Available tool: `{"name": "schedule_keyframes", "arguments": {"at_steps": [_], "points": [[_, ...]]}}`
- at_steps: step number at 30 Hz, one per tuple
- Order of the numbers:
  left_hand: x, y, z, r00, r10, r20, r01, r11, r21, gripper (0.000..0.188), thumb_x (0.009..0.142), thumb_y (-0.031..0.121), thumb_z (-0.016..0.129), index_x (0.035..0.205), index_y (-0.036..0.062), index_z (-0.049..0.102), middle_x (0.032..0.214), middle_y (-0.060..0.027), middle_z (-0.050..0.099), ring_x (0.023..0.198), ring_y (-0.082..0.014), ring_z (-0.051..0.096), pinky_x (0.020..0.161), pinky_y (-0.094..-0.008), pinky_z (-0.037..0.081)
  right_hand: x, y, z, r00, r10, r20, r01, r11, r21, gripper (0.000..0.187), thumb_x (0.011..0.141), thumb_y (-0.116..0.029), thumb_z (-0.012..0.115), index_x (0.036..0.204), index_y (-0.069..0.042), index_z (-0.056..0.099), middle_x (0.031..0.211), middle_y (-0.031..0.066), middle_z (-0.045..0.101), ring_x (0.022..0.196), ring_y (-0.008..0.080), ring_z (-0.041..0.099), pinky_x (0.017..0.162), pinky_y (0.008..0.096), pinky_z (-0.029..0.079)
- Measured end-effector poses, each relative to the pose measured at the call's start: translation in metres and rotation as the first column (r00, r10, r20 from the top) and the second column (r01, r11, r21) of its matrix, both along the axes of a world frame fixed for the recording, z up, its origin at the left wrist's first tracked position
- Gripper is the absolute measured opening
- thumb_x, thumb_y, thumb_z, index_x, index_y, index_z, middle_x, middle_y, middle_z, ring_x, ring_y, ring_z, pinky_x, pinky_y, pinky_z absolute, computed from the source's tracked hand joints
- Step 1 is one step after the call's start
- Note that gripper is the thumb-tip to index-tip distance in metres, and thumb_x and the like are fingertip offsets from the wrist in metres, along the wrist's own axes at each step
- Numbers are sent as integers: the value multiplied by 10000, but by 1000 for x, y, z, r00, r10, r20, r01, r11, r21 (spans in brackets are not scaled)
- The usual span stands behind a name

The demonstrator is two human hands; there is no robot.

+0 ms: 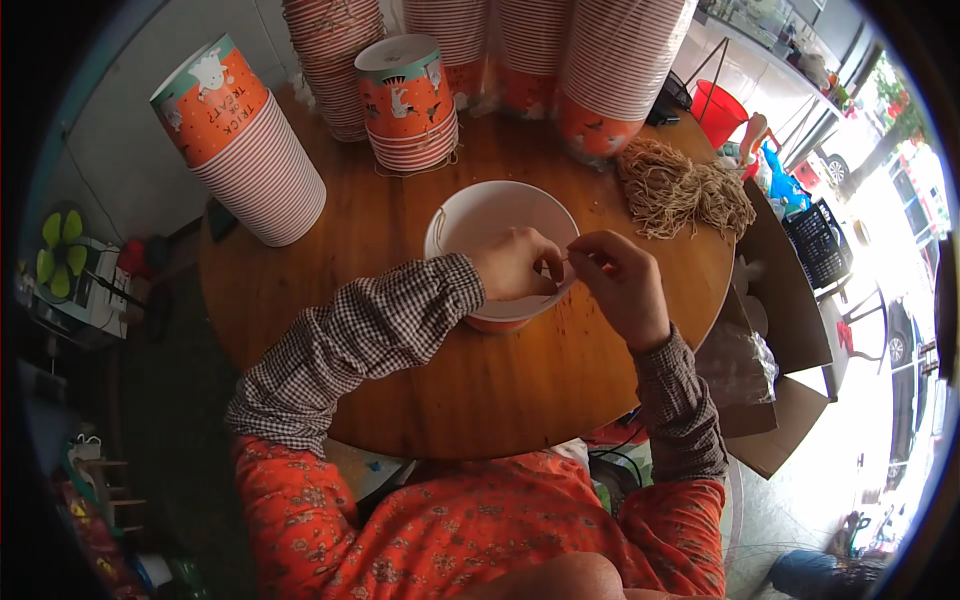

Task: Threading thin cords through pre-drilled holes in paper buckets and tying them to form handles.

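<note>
A white-lined paper bucket [492,205] stands near the middle of the round wooden table, its mouth facing up. A thin beige cord [440,230] hangs against the inside of its left wall. My left hand [518,264] reaches over the mouth with its fingers curled down inside the right wall, closed on cord there. Just outside the right rim, my right hand [625,280] pinches a short bit of cord between thumb and fingertips. Both hands' fingertips nearly meet at the rim. The bucket's right inner wall is partly hidden by my left hand.
A heap of beige cords [685,190] lies at the table's right. A leaning stack of orange buckets [262,165] stands at left, a shorter stack [405,105] behind the bucket. Tall wrapped stacks [620,70] line the back. An open cardboard box [785,290] sits beside the table's right edge.
</note>
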State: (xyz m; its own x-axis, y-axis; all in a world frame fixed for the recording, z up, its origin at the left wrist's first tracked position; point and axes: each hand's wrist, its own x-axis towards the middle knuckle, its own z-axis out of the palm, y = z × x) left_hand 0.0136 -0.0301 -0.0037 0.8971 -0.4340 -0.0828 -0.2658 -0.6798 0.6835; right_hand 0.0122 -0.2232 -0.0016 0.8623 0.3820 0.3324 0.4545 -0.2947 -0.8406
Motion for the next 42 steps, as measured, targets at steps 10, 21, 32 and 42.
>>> {"name": "schedule_keyframes", "arguments": {"at_steps": [10, 21, 32, 42], "points": [[7, 5, 5, 996, -61, -71, 54, 993, -104, 270, 820, 271, 614, 967, 63, 702, 947, -111, 703, 891, -211, 660, 804, -337, 502, 1, -2, -13, 998, 28, 55, -28, 1000, 7, 125, 834, -37, 668, 954, -3, 652, 832, 62, 642, 682, 112, 594, 610, 246, 486], [-12, 11, 25, 985, 47, -164, -125, 855, -503, 169, 942, 140, 586, 1015, -4, 636, 835, -5, 645, 695, -42, 552, 594, -199, 457, 0, 4, 0, 997, 73, 28, -76, 992, 103, 219, 840, -58, 687, 1044, -20, 617, 843, 77, 667, 674, 120, 602, 621, 262, 503], [-21, -2, 20, 988, 154, 11, -116, 786, -607, 150, 941, 63, 573, 1046, -18, 644, 910, -40, 691, 661, -42, 574, 578, -194, 477, 0, -12, 29, 893, 369, -257, -169, 805, 569, 154, 896, 10, 606, 1047, 42, 603, 875, 61, 668, 678, 67, 583, 561, 222, 483], [-21, -15, 23, 987, 97, -129, -158, 753, -639, 153, 899, 80, 648, 1020, -12, 656, 913, -19, 680, 828, -48, 609, 741, -203, 503, 11, -13, 15, 991, 125, -44, -99, 917, 387, 127, 916, -60, 623, 1000, 26, 664, 858, 53, 673, 659, 61, 613, 514, 187, 451]]}}
